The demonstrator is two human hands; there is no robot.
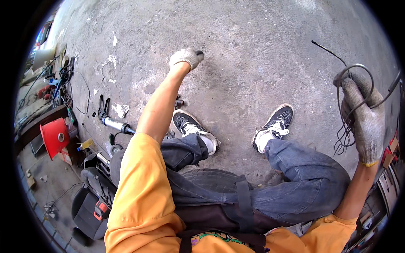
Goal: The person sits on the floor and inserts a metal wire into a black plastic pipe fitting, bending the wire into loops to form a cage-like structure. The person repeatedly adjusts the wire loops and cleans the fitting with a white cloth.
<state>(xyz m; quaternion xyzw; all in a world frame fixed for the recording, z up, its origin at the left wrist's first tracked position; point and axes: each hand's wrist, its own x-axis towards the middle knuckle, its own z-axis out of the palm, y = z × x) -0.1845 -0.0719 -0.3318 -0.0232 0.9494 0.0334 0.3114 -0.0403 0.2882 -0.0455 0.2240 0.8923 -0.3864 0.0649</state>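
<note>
My left hand (185, 58), in a pale knitted work glove with a dark fingertip area, is stretched forward over the concrete floor. Its fingers are curled closed, and whatever they may hold is hidden. Out to the right, my right hand (366, 111) wears a grey, soiled knitted glove and is closed around a thin dark cable (373, 80). Loose loops of the cable hang below the fingers. One thin end points up and away to the left, while a thicker part runs off past the right side of the hand.
Rough concrete (249, 55) lies ahead of my shoes (276, 122). A silver-barrelled caulking gun (116, 123) rests on the floor at left. Beyond it are a red panel-like object (55, 137), a dark car seat (87, 211) and tangled tools. Beneath my legs is a tyre (211, 177).
</note>
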